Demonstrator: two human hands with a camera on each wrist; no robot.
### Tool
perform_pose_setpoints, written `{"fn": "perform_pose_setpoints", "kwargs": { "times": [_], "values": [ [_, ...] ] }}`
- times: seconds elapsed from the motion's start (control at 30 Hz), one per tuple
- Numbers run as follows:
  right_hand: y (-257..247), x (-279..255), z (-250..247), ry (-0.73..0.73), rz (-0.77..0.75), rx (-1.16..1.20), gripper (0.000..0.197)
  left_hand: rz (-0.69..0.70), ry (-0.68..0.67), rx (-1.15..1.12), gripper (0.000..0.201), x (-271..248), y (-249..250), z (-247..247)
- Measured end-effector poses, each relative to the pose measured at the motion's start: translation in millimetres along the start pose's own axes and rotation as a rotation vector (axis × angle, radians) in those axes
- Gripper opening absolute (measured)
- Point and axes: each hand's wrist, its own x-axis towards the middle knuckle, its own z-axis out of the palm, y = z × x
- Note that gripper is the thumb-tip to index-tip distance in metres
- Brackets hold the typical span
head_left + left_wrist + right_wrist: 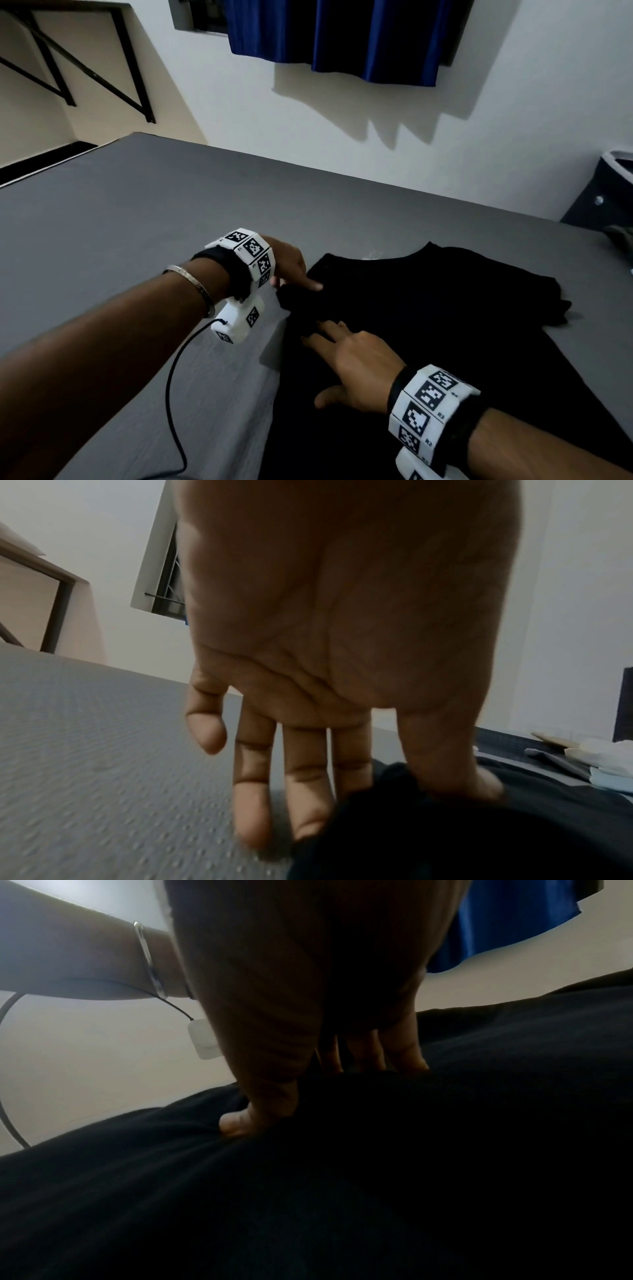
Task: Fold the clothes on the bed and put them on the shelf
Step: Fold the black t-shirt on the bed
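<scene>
From the head view, a black shirt (428, 325) lies spread on the grey bed (120, 222). My left hand (287, 263) pinches a bunched fold at its left edge; my right hand (356, 363) lies flat on the cloth, fingers spread.

At my left wrist, thumb (455, 764) and forefinger nip the dark fabric, other fingers straight.

At my right wrist, fingertips (407, 1058) press the shirt down.

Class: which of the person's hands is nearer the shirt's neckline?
Left. The left hand touches the shirt just beside the neckline; the right hand presses lower on the body.
</scene>
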Motion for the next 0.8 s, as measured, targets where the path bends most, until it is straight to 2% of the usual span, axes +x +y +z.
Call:
{"fn": "perform_pose_setpoints", "kwargs": {
  "times": [0.07,0.13,0.3,0.43,0.6,0.7,0.8],
  "values": [
    [0,0,0,-0.001,-0.001,-0.007,0.083,0.066,-0.038,-0.016,0.03,-2,-2,2],
    [0,1,2,-0.002,0.008,-0.015,0.083,0.106,-0.041,-0.114,0.019,-4,-5,4],
    [0,4,6,-0.001,0.026,-0.001,0.085,0.073,0.149,-0.136,0.021,-7,-14,1],
    [-1,1,5,-0.002,0.04,0.03,0.087,0.02,0.313,-0.34,0.027,-8,-27,1],
    [-2,1,7,0.002,0.039,0.018,0.087,-0.056,0.436,-0.698,0.024,-7,-39,3],
    [-2,1,8,-0.001,0.04,0.016,0.087,-0.061,0.529,-1.081,0.012,-3,-45,6],
    [-2,0,7,-0.002,0.044,0.016,0.087,-0.014,0.567,-1.379,0.016,-1,-38,9]
  ]
}}
